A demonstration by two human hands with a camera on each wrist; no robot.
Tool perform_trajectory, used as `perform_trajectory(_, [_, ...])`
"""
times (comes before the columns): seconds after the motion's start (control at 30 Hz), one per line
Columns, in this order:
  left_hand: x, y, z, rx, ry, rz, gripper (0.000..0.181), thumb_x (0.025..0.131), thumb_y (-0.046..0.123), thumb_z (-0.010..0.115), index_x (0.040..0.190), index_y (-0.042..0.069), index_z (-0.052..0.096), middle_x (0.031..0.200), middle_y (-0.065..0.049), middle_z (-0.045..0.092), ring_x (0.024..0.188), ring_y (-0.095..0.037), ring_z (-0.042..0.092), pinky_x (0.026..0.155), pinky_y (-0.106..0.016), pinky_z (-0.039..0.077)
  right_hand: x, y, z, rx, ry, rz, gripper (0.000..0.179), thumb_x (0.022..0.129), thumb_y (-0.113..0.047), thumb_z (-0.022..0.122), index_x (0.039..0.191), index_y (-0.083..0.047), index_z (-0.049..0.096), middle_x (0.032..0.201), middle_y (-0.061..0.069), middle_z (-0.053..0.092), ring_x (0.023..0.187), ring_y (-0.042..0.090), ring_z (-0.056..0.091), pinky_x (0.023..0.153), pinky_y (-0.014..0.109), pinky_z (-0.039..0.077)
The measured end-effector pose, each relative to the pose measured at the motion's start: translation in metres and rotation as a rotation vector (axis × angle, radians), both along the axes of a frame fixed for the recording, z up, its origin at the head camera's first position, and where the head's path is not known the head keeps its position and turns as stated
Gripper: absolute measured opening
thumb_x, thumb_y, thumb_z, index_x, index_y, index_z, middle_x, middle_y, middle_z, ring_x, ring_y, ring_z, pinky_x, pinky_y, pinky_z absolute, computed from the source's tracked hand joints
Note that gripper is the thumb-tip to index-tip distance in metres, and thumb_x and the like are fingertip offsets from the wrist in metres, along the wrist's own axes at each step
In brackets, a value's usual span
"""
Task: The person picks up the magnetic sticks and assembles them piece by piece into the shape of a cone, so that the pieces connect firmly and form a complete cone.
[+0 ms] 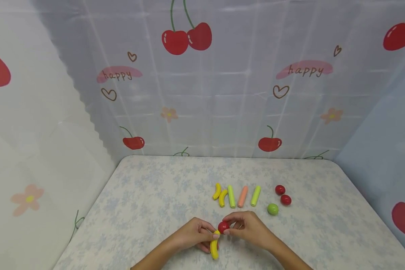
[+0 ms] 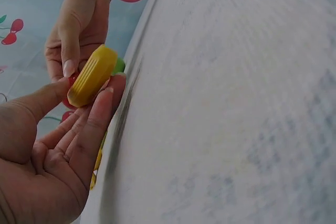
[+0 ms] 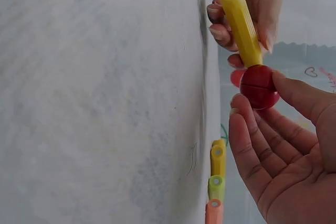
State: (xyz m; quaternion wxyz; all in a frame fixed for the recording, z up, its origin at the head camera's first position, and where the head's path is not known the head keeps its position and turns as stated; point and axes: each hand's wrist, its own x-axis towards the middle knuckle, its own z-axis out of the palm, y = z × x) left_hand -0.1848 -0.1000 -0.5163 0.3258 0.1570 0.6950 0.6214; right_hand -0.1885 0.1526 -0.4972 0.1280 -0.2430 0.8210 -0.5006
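Observation:
My left hand (image 1: 195,233) pinches a curved yellow rod (image 1: 214,249) between thumb and fingers, close to the front of the table. Just to its right, my right hand (image 1: 251,229) holds a glossy red ball (image 1: 223,227) by thumb and fingertips. Seen from the right wrist, the upper part of the ball (image 3: 258,87) meets one end of the yellow rod (image 3: 242,27). A small silvery dot shows in the rod's other end. From the left wrist, the rod (image 2: 93,76) hides most of the ball.
Beyond the hands on the patterned table (image 1: 148,195) lie two short curved yellow rods (image 1: 223,198), two light green rods (image 1: 231,196) and an orange rod (image 1: 243,196). Farther right are a green ball (image 1: 272,209) and two red balls (image 1: 285,200). A cherry-print curtain (image 1: 202,93) stands behind.

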Motion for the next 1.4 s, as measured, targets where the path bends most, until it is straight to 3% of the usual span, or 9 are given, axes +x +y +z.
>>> perform_trajectory(0.23, [0.002,0.0,-0.004,-0.008,-0.007,-0.005,0.018,0.095,0.017,0.074,0.102,0.001,0.077,0.083,-0.012,0.076,0.065,-0.013,0.07,0.06,-0.027,0.06,0.001,-0.003,-0.002,-0.023,-0.061,0.024,0.025,0.089,-0.023,0.081,0.109,-0.009,0.075,0.102,0.002,0.074,0.077,0.014,0.069,0.064,0.025,0.057])
perform_trajectory(0.57, [0.003,-0.001,-0.008,-0.013,0.062,0.01,0.013,0.094,0.017,0.074,0.095,0.004,0.078,0.075,-0.007,0.073,0.057,-0.01,0.066,0.053,-0.022,0.057,0.002,-0.006,-0.008,-0.06,-0.09,0.072,0.022,0.089,-0.02,0.08,0.107,-0.007,0.075,0.096,0.004,0.074,0.082,0.015,0.07,0.067,0.024,0.058])
perform_trajectory(0.77, [0.001,-0.005,-0.013,0.017,0.05,-0.004,0.014,0.094,0.017,0.075,0.096,0.004,0.079,0.075,-0.007,0.073,0.056,-0.011,0.066,0.052,-0.021,0.056,-0.001,-0.006,-0.008,-0.044,-0.096,0.07,0.021,0.091,-0.02,0.079,0.107,-0.007,0.075,0.093,0.003,0.074,0.079,0.014,0.069,0.064,0.024,0.057])
perform_trajectory(0.9, [0.001,-0.006,-0.017,0.03,0.033,-0.005,0.016,0.093,0.019,0.075,0.097,0.004,0.078,0.075,-0.007,0.072,0.056,-0.011,0.066,0.051,-0.021,0.056,-0.011,-0.001,0.0,0.0,-0.035,0.05,0.023,0.092,-0.021,0.078,0.107,-0.004,0.075,0.09,0.0,0.073,0.072,0.011,0.068,0.06,0.024,0.056])
perform_trajectory(1.2, [0.0,-0.005,-0.017,0.042,0.022,0.004,0.016,0.094,0.018,0.075,0.097,0.002,0.078,0.076,-0.009,0.073,0.057,-0.011,0.067,0.051,-0.021,0.056,-0.049,0.005,0.017,0.143,0.235,-0.03,0.02,0.088,-0.013,0.081,0.104,-0.002,0.076,0.09,-0.002,0.074,0.07,0.008,0.063,0.058,0.023,0.054])
perform_trajectory(1.4, [-0.001,-0.005,-0.017,0.037,0.001,0.0,0.017,0.094,0.019,0.075,0.099,0.002,0.077,0.077,-0.01,0.074,0.057,-0.011,0.067,0.052,-0.021,0.056,-0.07,-0.001,0.019,0.263,0.327,-0.056,0.016,0.086,-0.006,0.081,0.102,-0.003,0.077,0.097,0.007,0.075,0.072,0.011,0.063,0.058,0.021,0.053])
